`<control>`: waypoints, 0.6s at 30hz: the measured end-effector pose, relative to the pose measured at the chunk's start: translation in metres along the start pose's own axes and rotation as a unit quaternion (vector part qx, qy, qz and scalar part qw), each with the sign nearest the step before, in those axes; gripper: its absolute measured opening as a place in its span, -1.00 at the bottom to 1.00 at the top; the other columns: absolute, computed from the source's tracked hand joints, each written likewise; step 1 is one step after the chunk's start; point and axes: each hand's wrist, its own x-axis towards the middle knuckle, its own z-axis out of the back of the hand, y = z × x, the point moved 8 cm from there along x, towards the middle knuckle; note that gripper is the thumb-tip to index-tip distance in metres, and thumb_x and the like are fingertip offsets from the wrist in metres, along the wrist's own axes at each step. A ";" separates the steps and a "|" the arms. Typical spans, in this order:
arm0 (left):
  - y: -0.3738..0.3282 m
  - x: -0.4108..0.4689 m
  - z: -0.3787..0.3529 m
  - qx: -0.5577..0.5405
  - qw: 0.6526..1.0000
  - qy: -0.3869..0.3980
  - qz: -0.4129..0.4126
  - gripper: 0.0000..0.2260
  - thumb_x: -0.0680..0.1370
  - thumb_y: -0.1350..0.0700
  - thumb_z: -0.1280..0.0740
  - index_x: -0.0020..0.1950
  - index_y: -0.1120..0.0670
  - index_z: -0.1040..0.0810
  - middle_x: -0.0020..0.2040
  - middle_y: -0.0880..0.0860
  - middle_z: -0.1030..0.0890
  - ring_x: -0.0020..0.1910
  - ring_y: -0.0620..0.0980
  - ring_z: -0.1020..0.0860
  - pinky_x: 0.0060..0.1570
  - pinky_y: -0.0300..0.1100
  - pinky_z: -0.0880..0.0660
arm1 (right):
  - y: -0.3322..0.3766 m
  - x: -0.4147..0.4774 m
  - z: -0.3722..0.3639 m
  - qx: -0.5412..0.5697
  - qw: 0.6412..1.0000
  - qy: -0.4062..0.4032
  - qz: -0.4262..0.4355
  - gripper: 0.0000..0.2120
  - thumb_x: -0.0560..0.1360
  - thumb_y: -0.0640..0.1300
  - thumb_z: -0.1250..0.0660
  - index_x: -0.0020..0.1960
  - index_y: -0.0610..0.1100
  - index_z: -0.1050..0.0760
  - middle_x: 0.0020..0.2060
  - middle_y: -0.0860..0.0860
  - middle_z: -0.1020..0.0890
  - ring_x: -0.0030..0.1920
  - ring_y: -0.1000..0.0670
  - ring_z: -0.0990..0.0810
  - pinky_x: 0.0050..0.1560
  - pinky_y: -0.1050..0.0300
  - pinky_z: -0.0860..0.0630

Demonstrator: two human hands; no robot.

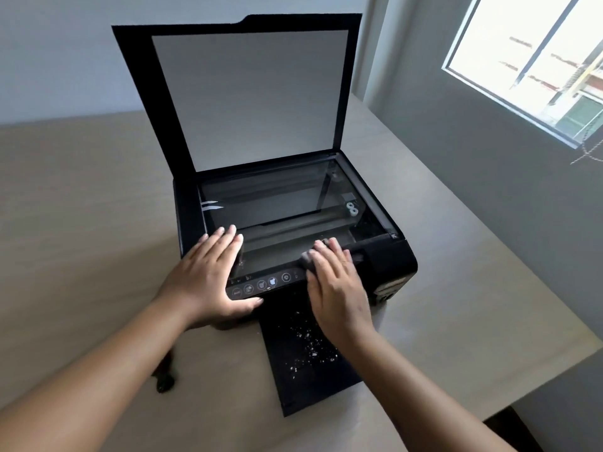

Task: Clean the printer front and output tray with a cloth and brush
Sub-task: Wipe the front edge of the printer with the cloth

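Head view: printer point(388, 259) on beige table point(98, 207), window point(538, 60) right.

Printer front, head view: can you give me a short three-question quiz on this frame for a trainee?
1. True or false: the output tray is free of debris.
2. Where is the cloth? A on the output tray; B under the right hand; C nowhere in view.
3. Fill in: the scanner lid stands ___.

Key: 1 false, white specks lie on it; 2 B; 3 open.
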 end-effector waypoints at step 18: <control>-0.007 0.005 -0.002 0.003 0.999 0.011 0.042 0.15 0.17 -0.60 0.07 0.59 0.04 0.15 0.60 0.00 0.17 0.57 0.00 0.16 0.52 -0.04 0.21 | -0.020 0.023 0.072 0.137 0.990 0.022 0.007 -0.74 0.57 -0.17 -0.26 0.23 -0.13 -0.54 0.16 -0.02 -0.60 0.21 0.04 -0.52 0.30 0.20 -0.38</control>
